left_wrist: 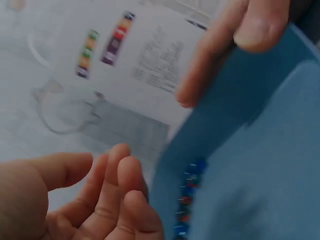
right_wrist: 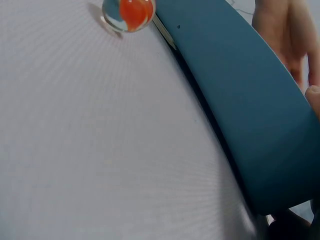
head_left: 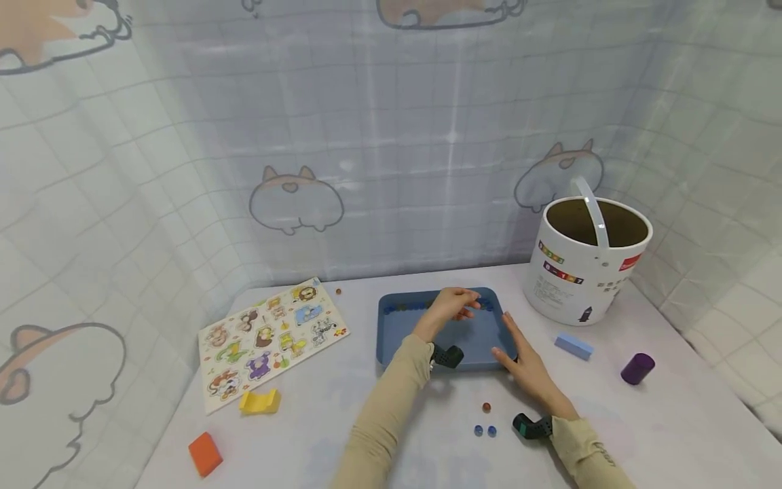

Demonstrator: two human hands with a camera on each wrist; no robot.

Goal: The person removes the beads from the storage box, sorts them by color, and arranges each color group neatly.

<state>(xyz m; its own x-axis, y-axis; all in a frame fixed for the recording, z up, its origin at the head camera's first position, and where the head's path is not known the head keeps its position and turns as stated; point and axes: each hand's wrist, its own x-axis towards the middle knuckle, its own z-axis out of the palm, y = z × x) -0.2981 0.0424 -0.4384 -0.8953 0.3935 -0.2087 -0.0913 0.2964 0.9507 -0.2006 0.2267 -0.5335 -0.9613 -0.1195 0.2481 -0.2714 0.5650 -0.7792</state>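
A blue tray [head_left: 464, 339] lies in the middle of the table, with several glass marbles [left_wrist: 186, 202] in a row along its far inner side. My left hand [head_left: 451, 307] hovers over the tray, its fingers loosely bent and nothing visible between them. At the tray's near right corner, my right hand [head_left: 527, 367] holds the tray, its thumb by the rim and its fingers along the outer side. One orange-red marble [head_left: 486, 407] and two blue marbles [head_left: 485, 430] lie on the table before the tray.
A white bucket [head_left: 580, 285] stands at the back right. Near it lie a light-blue block [head_left: 573, 346] and a purple cylinder [head_left: 637, 369]. An animal puzzle board [head_left: 275, 339], a yellow block [head_left: 260, 402] and an orange block [head_left: 205, 454] are at left. Another small marble [head_left: 339, 291] lies behind.
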